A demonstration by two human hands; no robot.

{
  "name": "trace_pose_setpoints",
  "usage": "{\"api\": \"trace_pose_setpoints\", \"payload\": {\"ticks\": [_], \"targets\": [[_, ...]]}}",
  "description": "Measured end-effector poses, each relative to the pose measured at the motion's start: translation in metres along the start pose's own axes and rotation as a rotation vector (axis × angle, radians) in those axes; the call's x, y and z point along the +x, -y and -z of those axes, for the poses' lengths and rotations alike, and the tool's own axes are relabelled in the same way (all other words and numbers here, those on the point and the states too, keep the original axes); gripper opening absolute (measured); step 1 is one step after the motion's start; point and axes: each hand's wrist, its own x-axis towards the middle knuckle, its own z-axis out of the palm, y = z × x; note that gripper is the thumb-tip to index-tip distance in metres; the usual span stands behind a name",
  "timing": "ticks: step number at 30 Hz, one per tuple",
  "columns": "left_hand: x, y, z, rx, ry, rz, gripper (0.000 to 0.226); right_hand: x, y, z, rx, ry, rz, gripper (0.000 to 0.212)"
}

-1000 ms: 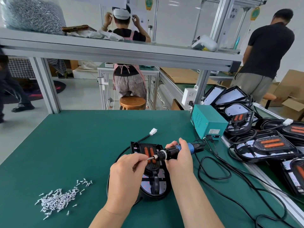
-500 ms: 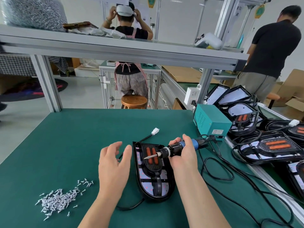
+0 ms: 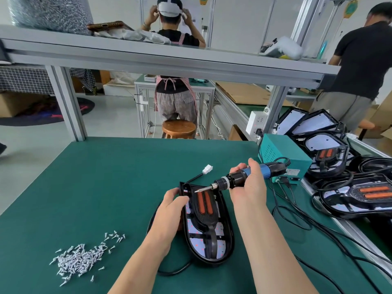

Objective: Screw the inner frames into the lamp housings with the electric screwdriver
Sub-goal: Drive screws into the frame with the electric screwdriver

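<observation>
A black lamp housing (image 3: 224,240) lies on the green table, with a black inner frame (image 3: 204,217) carrying two orange strips set inside it. My left hand (image 3: 172,205) grips the housing's left edge near its far corner. My right hand (image 3: 248,187) holds the black and blue electric screwdriver (image 3: 237,179) level above the housing. Its bit tip hangs just over the frame's far left part and points left. A pile of silver screws (image 3: 81,258) lies at the near left.
A teal power box (image 3: 282,152) stands at the right with black cables (image 3: 297,219) trailing over the table. Several more lamp housings (image 3: 356,194) are stacked at the far right. The housing's wire ends in a white plug (image 3: 207,169). Two people stand beyond the bench.
My left hand left the screwdriver bit, opened, then came down and took hold of the housing's left edge. The screwdriver stays level, raised slightly above the frame.
</observation>
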Motion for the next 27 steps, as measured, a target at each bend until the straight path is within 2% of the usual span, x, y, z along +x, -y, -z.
{"api": "trace_pose_setpoints", "payload": {"ticks": [5,10,14,19,27], "targets": [[0.002,-0.003,-0.009,0.121,0.044,-0.024,0.072,0.010,0.002,-0.015,-0.047,0.054,0.150,0.027],[0.011,0.007,-0.010,0.031,0.022,-0.010,0.054,0.013,-0.007,-0.025,-0.141,0.118,0.283,0.026],[0.012,0.009,-0.010,0.008,0.026,0.002,0.069,0.013,-0.018,-0.035,-0.216,0.170,0.358,0.023],[0.016,0.012,-0.011,0.015,0.024,-0.003,0.070,0.008,-0.027,-0.045,-0.310,0.274,0.469,0.021],[0.019,0.015,-0.012,0.005,0.019,-0.018,0.065,0.002,-0.036,-0.050,-0.386,0.367,0.529,0.019]]}}
